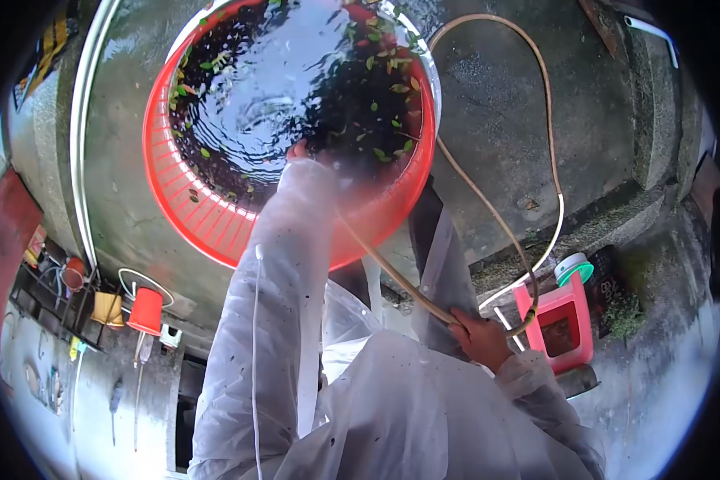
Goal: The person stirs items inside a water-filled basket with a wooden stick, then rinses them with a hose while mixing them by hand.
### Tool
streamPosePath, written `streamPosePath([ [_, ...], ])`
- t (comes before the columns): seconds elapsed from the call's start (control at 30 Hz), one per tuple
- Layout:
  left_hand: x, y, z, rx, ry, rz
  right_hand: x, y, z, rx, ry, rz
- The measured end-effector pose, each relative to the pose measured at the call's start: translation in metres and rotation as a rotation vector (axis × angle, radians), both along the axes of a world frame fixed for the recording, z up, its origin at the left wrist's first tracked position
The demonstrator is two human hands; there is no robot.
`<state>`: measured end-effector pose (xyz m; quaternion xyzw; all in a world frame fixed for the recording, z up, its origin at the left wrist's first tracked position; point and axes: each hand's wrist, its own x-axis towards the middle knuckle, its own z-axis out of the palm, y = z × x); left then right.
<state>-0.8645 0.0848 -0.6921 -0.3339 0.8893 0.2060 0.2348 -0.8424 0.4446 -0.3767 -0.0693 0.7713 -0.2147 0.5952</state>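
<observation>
A large round red slotted basket point(188, 204) is full of dark water point(256, 120). Green and yellowish leaves point(392, 60) float mostly around its edge, and a pale rim point(434, 72) shows behind its right side. My left hand point(298, 150) reaches down into the water near the middle. Only a bit of it shows below the wet translucent sleeve, so its fingers are hidden, and ripples spread beside it. Over on the right, my right hand point(484, 340) is closed around a tan hose point(404, 284). One stretch of this hose runs up toward the basket.
The hose loops over the wet concrete floor point(496, 96) on the right. A pink plastic stool point(564, 328) stands at lower right, with a green-and-white round item point(574, 268) beside it. White pipes point(84, 120) run along the left, near a red bucket point(145, 310).
</observation>
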Motion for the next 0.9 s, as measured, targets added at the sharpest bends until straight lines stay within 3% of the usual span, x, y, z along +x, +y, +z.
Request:
streamPosePath([
  [0.07, 0.028, 0.002, 0.012, -0.058, 0.066, 0.043, 0.004, 0.01, 0.004, 0.003, 0.005, 0.03],
  [0.17, 0.076, -0.007, 0.014, -0.188, -0.051, 0.349, 0.016, 0.0, -0.005, 0.022, 0.008, 0.055],
  [0.3, 0.105, -0.025, -0.025, -0.014, 0.022, 0.706, 0.03, -0.011, -0.018, 0.081, 0.062, 0.078],
  [0.43, 0.066, 0.019, -0.051, 0.714, 0.288, 1.11, 0.024, -0.022, -0.011, 0.095, 0.061, 0.066],
  [0.53, 0.027, 0.067, -0.043, 1.436, 0.323, 1.402, 0.024, -0.026, -0.011, 0.116, 0.078, 0.106],
  [0.6, 0.013, 0.102, -0.035, 2.002, 0.265, 1.461, 0.021, -0.032, -0.009, 0.126, 0.09, 0.134],
  [0.67, -0.003, 0.135, -0.025, 2.162, 0.26, 1.447, 0.013, -0.042, -0.011, 0.156, 0.032, 0.112],
  [0.73, -0.018, 0.164, -0.016, 1.446, 0.445, 1.478, 0.02, -0.041, -0.016, 0.151, 0.074, 0.118],
  [0.83, 0.003, 0.123, -0.007, 0.631, 0.516, 1.189, 0.022, -0.041, -0.019, 0.132, 0.106, 0.115],
  [0.9, 0.025, 0.08, -0.017, 0.252, 0.476, 1.088, 0.018, -0.04, -0.021, 0.129, 0.112, 0.104],
])
